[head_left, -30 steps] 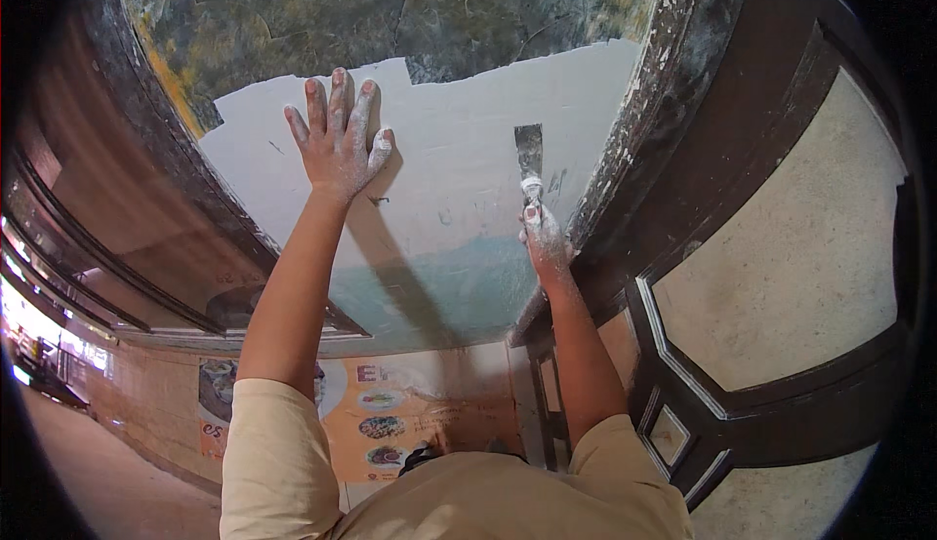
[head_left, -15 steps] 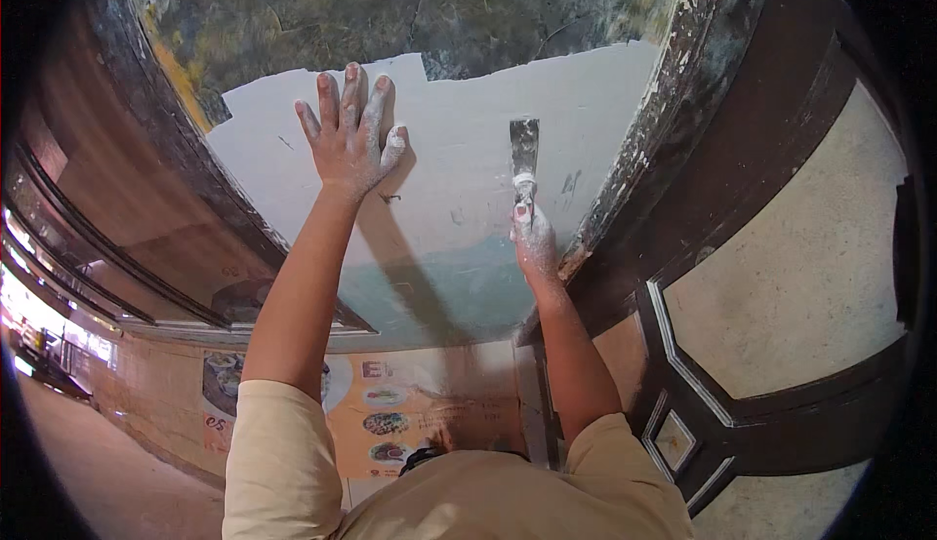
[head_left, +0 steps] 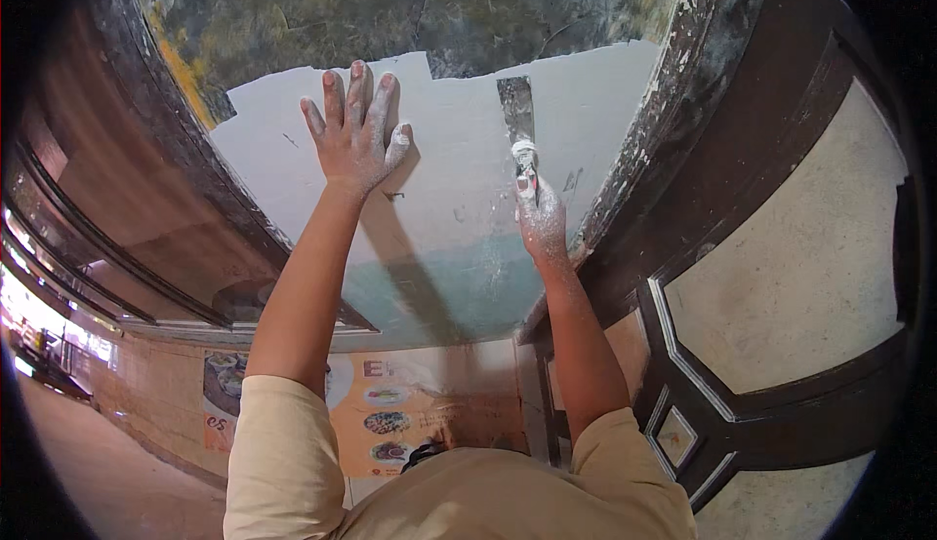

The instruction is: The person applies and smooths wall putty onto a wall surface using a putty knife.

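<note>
My left hand (head_left: 358, 140) lies flat on the white-coated wall panel (head_left: 459, 164), its fingers spread and dusted with white powder. To its right, my right hand (head_left: 540, 213) is closed around the handle of a putty knife (head_left: 517, 111). The knife's flat metal blade points up the panel, just below the edge of the white coat, and looks to be against the surface. White powder covers this hand too, and caked white material sits where blade and handle meet. Small dark marks show in the white on both sides of the knife.
Above the white coat is a dark mottled grey-green surface (head_left: 332, 8). Chipped dark frames (head_left: 656, 120) border the panel on both sides. Dark wooden panelling with beige insets (head_left: 791, 247) stands at the right. Below hangs an orange printed poster (head_left: 449, 408) with food pictures.
My right hand has slid the putty knife up the panel, and the blade now tilts slightly to the left. My left hand stays almost where it was.
</note>
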Demonstrator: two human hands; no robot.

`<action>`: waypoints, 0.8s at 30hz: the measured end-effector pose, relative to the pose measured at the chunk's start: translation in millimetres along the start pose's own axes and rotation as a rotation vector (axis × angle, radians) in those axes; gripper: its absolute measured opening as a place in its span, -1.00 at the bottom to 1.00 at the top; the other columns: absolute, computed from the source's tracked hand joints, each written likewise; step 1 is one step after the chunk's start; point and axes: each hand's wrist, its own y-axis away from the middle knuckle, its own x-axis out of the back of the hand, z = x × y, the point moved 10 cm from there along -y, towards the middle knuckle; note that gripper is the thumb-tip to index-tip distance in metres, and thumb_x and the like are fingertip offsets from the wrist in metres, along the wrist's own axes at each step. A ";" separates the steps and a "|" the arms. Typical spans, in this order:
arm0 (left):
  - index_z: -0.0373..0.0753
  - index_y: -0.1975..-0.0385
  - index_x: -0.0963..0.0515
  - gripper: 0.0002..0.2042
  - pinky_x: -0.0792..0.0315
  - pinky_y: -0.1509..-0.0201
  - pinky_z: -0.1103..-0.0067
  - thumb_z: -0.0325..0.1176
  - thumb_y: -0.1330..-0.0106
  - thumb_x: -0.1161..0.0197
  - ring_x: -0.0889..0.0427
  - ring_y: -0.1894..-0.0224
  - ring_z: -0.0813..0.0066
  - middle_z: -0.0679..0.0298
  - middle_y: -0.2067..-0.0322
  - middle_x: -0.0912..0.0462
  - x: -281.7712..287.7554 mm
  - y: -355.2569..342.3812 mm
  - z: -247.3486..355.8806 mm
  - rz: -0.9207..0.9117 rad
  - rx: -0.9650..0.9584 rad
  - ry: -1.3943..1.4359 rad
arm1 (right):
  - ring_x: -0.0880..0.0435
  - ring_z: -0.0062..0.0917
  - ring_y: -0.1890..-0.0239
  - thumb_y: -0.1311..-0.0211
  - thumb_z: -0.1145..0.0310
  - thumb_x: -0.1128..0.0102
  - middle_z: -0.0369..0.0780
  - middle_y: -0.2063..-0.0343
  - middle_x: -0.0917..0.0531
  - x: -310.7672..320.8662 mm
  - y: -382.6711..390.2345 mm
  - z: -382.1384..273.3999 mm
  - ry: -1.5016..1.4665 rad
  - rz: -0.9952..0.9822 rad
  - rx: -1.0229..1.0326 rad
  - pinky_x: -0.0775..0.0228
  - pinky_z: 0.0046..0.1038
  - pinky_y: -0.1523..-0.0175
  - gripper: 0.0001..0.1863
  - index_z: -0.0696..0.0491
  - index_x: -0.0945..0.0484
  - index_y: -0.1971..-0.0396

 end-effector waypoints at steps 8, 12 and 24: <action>0.08 -0.24 -0.36 -0.33 0.23 -0.31 -0.21 -0.04 0.00 -0.23 0.25 -0.47 0.05 0.19 -0.39 -0.06 0.6 -4.3 8.6 0.050 -0.025 0.014 | -0.28 -0.72 0.59 -0.41 0.05 0.10 -0.44 0.60 -0.35 -56.5 156.0 221.6 -0.348 -0.254 -0.503 -0.14 -0.59 0.48 -0.67 0.02 -0.43 0.29; 0.08 -0.25 -0.33 -0.31 0.24 -0.31 -0.21 -0.07 0.00 -0.24 0.27 -0.47 0.06 0.21 -0.40 -0.05 1.7 -1.6 1.0 0.024 0.002 0.027 | -0.26 -0.75 0.55 -0.41 0.09 0.07 -0.45 0.57 -0.32 -50.3 166.9 213.3 -0.367 -0.247 -0.507 -0.14 -0.61 0.46 -0.72 0.01 -0.39 0.32; -0.01 -0.31 -0.24 -0.39 0.33 -0.27 -0.28 0.01 -0.25 -0.07 0.32 -0.45 -0.07 0.07 -0.39 0.00 2.3 35.7 41.2 -0.300 -0.055 0.256 | -0.31 -0.65 0.41 -0.17 0.29 -0.26 -0.36 0.48 -0.36 -22.0 110.6 30.8 -0.223 -0.182 -0.085 -0.26 -0.50 0.25 -0.74 0.09 -0.40 0.32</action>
